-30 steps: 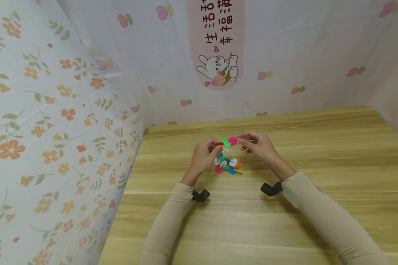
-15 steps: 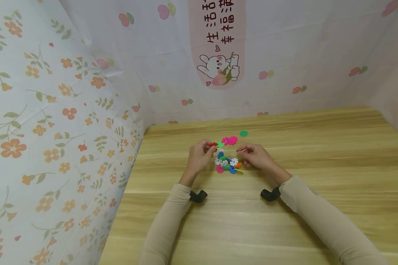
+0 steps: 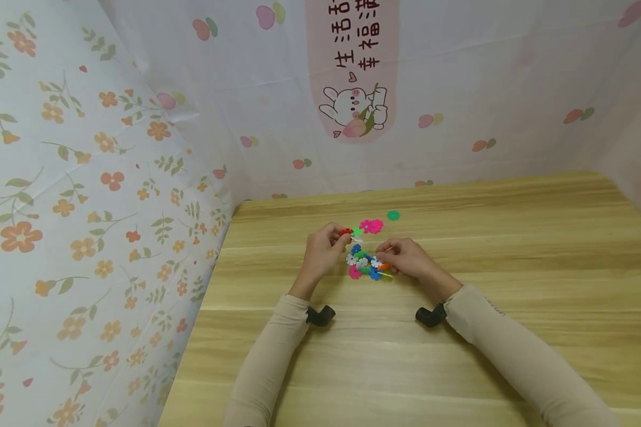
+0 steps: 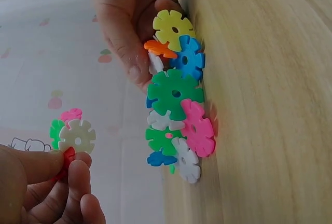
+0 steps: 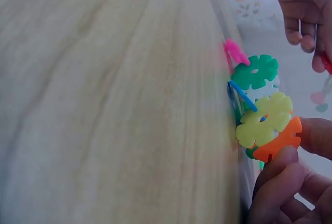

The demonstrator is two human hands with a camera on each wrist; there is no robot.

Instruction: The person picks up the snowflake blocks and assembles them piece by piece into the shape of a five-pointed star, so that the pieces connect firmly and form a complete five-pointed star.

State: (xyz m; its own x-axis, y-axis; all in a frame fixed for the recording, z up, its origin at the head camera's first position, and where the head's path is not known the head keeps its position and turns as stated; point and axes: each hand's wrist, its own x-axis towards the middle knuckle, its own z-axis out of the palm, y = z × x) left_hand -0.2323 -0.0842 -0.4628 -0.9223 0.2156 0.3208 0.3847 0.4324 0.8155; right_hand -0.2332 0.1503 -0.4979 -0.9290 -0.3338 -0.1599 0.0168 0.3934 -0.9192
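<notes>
My left hand point(image 3: 323, 252) pinches a red flower-shaped plastic disc point(image 4: 66, 163) between thumb and fingers. A green disc point(image 4: 55, 131), a pale white disc point(image 4: 78, 137) and a pink disc point(image 4: 71, 114) show beyond it; how they join is partly hidden. On the table just below stands a joined cluster of slotted flower discs point(image 4: 176, 94) in several colours. My right hand point(image 3: 406, 258) grips the cluster's right end, thumb and fingers around its orange disc point(image 5: 282, 140) and near a white disc point(image 4: 155, 63). A yellow disc point(image 5: 265, 120) sits beside the orange one.
A loose-looking pink disc point(image 3: 376, 226) and a green disc point(image 3: 393, 215) lie farther back on the wooden table point(image 3: 513, 249). Patterned cloth point(image 3: 448, 71) hangs behind the table and along its left side. Black angled pieces point(image 3: 320, 315) sit at both wrists.
My right hand has moved from the pink disc down and left to the cluster's right end. The left hand has shifted slightly left with the red and green discs.
</notes>
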